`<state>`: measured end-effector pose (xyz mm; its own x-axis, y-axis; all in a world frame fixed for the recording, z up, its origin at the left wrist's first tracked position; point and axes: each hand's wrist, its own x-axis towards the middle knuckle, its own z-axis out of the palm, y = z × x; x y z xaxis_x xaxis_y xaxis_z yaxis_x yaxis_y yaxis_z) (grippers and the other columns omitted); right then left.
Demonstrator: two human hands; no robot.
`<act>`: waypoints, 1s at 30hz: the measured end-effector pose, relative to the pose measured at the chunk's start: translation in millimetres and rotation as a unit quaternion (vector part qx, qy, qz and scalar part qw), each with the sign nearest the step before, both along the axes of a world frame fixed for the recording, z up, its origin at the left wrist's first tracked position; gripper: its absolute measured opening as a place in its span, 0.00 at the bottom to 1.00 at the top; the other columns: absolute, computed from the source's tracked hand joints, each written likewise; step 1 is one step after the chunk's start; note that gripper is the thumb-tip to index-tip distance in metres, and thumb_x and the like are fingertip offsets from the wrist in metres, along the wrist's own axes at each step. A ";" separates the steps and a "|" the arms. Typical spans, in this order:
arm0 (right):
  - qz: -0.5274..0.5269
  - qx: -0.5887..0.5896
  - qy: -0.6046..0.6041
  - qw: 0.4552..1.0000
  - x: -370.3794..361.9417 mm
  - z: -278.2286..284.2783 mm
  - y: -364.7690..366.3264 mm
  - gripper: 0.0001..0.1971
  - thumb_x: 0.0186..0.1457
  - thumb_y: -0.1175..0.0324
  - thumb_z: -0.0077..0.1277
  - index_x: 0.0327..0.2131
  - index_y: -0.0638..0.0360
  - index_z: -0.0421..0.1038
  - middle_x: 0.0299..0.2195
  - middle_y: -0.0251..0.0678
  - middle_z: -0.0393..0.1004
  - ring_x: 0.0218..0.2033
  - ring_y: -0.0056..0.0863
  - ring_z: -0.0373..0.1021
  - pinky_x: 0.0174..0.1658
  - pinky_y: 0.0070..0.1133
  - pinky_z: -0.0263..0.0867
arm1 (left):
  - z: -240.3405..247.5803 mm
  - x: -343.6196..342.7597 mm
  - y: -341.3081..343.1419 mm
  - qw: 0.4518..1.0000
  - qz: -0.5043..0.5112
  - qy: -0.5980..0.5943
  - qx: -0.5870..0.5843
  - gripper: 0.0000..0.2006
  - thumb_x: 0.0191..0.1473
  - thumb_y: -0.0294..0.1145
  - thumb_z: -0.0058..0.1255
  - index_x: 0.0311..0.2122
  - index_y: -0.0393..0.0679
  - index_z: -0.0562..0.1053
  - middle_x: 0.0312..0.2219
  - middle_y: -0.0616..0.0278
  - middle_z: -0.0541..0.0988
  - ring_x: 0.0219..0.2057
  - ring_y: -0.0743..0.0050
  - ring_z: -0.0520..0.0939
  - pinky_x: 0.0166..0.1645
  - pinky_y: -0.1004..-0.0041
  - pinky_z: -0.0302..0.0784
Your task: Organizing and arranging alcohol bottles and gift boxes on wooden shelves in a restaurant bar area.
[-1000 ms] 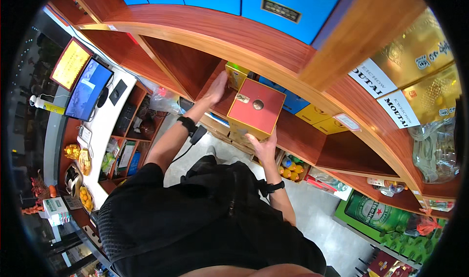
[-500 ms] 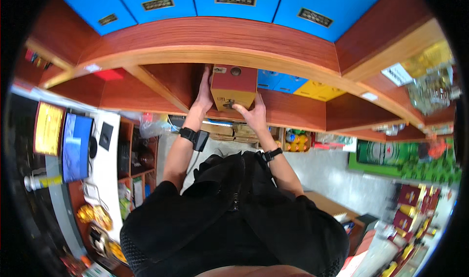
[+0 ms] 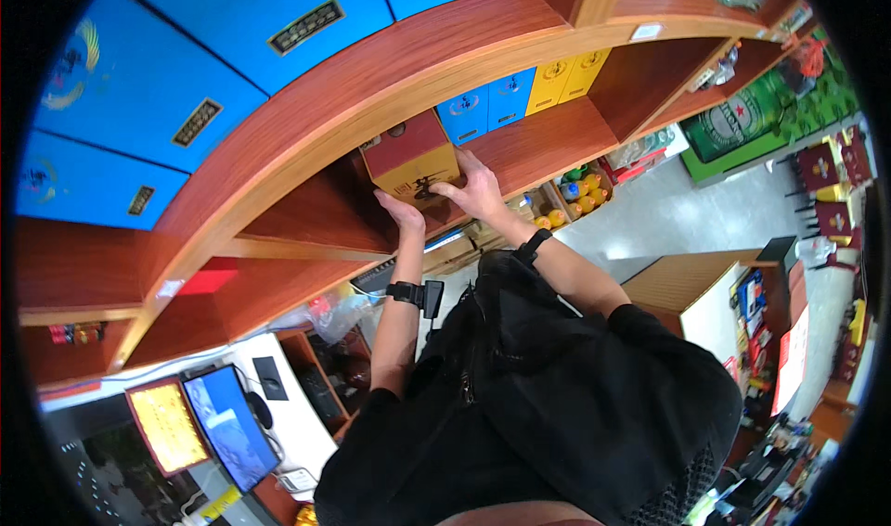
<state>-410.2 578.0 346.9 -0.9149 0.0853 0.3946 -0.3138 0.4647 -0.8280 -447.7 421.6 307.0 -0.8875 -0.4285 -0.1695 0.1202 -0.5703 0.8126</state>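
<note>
**Red-topped gold box (image 3: 429, 172) between both hands on the shelf (image 3: 549, 138)**

In the head view, the box is in the left half of the shelf, near its front edge. It is squarish, with a deep-red top bearing a round dark emblem, a red band along the upper front, and a golden-yellow front with dark print. The board above hides the back of its top; I cannot tell whether its base rests fully on the shelf.

The left hand (image 3: 403, 212) is unclenched, its outstretched fingers against the box's lower left corner. The right hand (image 3: 479, 192) grasps the box, thumb across the front, fingers along the right side. Two blue boxes (image 3: 487, 107), then yellow boxes (image 3: 566, 79), stand toward the shelf's right end.
</note>
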 end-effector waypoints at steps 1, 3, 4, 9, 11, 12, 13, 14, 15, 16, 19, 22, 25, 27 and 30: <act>0.009 0.001 -0.006 1.000 -2.1 -2.0 6.2 0.46 0.50 0.48 0.73 0.67 0.61 0.67 0.57 0.54 0.77 0.58 0.53 0.74 0.59 0.40 0.72 | 2.0 1.9 5.1 1.000 -0.013 0.024 -0.005 0.33 0.75 0.61 0.26 0.71 0.47 0.63 0.66 0.60 0.72 0.66 0.59 0.72 0.69 0.58 0.66; 0.014 -0.011 -0.018 1.000 -8.3 -5.1 7.9 0.49 0.49 0.44 0.72 0.69 0.60 0.65 0.61 0.55 0.73 0.61 0.54 0.72 0.60 0.40 0.72 | -9.2 -5.9 -3.1 0.997 -0.011 0.049 -0.065 0.33 0.75 0.61 0.27 0.72 0.48 0.62 0.67 0.60 0.70 0.67 0.59 0.70 0.70 0.58 0.65; 0.032 -0.012 -0.030 0.999 -11.4 -5.3 4.2 0.52 0.49 0.41 0.71 0.71 0.59 0.63 0.65 0.55 0.70 0.64 0.54 0.70 0.61 0.40 0.72 | -16.0 -11.1 -10.5 0.991 0.005 0.073 -0.113 0.33 0.75 0.61 0.28 0.72 0.48 0.61 0.68 0.60 0.68 0.68 0.58 0.69 0.71 0.57 0.63; 0.062 -0.013 -0.116 0.991 -18.9 -4.5 6.6 0.57 0.47 0.34 0.70 0.71 0.61 0.62 0.64 0.57 0.71 0.65 0.52 0.70 0.64 0.39 0.68 | -12.8 -3.5 -19.9 0.993 -0.024 0.052 -0.107 0.36 0.76 0.63 0.27 0.73 0.44 0.60 0.68 0.58 0.67 0.67 0.59 0.70 0.70 0.57 0.66; 0.077 0.038 -0.151 0.985 -21.4 15.8 25.4 0.43 0.52 0.45 0.68 0.66 0.61 0.69 0.59 0.55 0.77 0.61 0.51 0.73 0.63 0.38 0.70 | 12.3 21.5 -0.2 0.994 0.015 0.047 -0.100 0.36 0.77 0.61 0.28 0.72 0.39 0.61 0.68 0.51 0.66 0.68 0.58 0.68 0.72 0.59 0.62; 0.099 0.067 -0.163 0.979 -21.3 24.6 40.0 0.38 0.53 0.48 0.67 0.62 0.61 0.74 0.57 0.54 0.79 0.58 0.52 0.75 0.61 0.38 0.71 | 8.6 42.0 1.3 0.990 -0.014 0.030 -0.141 0.34 0.77 0.57 0.32 0.72 0.37 0.60 0.70 0.49 0.64 0.69 0.57 0.66 0.73 0.59 0.60; 0.070 0.065 -0.089 0.991 -18.1 36.3 55.3 0.31 0.54 0.52 0.66 0.58 0.60 0.77 0.54 0.53 0.80 0.55 0.52 0.76 0.60 0.39 0.73 | -0.6 63.8 -0.8 0.982 -0.042 0.011 -0.183 0.34 0.77 0.54 0.36 0.73 0.35 0.59 0.72 0.46 0.62 0.71 0.56 0.64 0.74 0.59 0.58; 0.040 0.057 -0.012 0.997 -15.8 52.3 64.5 0.25 0.56 0.56 0.64 0.54 0.60 0.80 0.52 0.51 0.81 0.52 0.52 0.78 0.58 0.39 0.74 | -23.8 78.1 -14.6 0.960 -0.049 -0.054 -0.269 0.35 0.74 0.48 0.48 0.73 0.31 0.57 0.72 0.46 0.61 0.71 0.56 0.65 0.75 0.59 0.58; 0.004 0.055 0.024 0.998 -18.8 78.0 82.5 0.18 0.57 0.63 0.62 0.49 0.59 0.82 0.49 0.49 0.82 0.50 0.51 0.79 0.56 0.39 0.75 | -7.5 97.8 -0.3 0.947 -0.060 -0.081 -0.304 0.36 0.72 0.46 0.54 0.72 0.29 0.58 0.71 0.47 0.63 0.70 0.56 0.66 0.74 0.59 0.58; -0.034 0.038 0.107 0.993 -23.7 95.4 100.7 0.15 0.56 0.67 0.62 0.47 0.55 0.82 0.42 0.47 0.82 0.44 0.50 0.78 0.49 0.40 0.76 | 5.5 114.3 -0.9 0.946 -0.129 -0.154 -0.253 0.35 0.71 0.47 0.53 0.71 0.30 0.61 0.70 0.48 0.66 0.70 0.58 0.66 0.72 0.60 0.62; -0.051 0.123 0.225 0.965 -42.9 165.6 166.0 0.20 0.54 0.65 0.64 0.51 0.55 0.80 0.48 0.42 0.80 0.52 0.45 0.75 0.53 0.38 0.74 | 68.6 142.2 -4.1 0.880 -0.352 -0.192 -0.255 0.32 0.72 0.48 0.53 0.70 0.35 0.66 0.63 0.52 0.76 0.66 0.61 0.74 0.67 0.63 0.70; -0.007 0.285 0.234 0.929 -86.4 182.6 207.3 0.24 0.56 0.60 0.62 0.55 0.55 0.78 0.54 0.44 0.79 0.58 0.46 0.73 0.63 0.38 0.68 | 125.8 138.2 40.6 0.800 -0.490 -0.190 -0.288 0.28 0.71 0.45 0.54 0.68 0.39 0.70 0.57 0.56 0.82 0.59 0.61 0.82 0.64 0.62 0.74; 0.086 0.406 0.081 0.906 -104.5 184.9 209.5 0.27 0.57 0.56 0.59 0.58 0.56 0.77 0.59 0.50 0.77 0.62 0.48 0.71 0.70 0.41 0.61 | 185.0 124.1 108.8 0.754 -0.530 -0.078 -0.380 0.24 0.71 0.38 0.55 0.66 0.37 0.71 0.57 0.52 0.82 0.60 0.63 0.81 0.65 0.64 0.74; 0.070 0.391 0.118 0.910 -107.1 157.8 212.1 0.27 0.58 0.57 0.57 0.59 0.57 0.77 0.61 0.51 0.75 0.64 0.49 0.70 0.72 0.42 0.58 | 216.5 100.7 160.1 0.729 -0.443 0.060 -0.519 0.24 0.66 0.34 0.59 0.64 0.37 0.73 0.56 0.49 0.82 0.58 0.55 0.83 0.64 0.60 0.75; 0.057 0.338 0.193 0.920 -114.0 122.5 226.2 0.25 0.59 0.60 0.52 0.57 0.59 0.77 0.62 0.53 0.74 0.64 0.50 0.70 0.72 0.43 0.58 | 245.4 45.9 214.9 0.696 -0.257 0.169 -0.649 0.21 0.59 0.24 0.54 0.59 0.35 0.75 0.53 0.43 0.82 0.55 0.44 0.83 0.62 0.58 0.77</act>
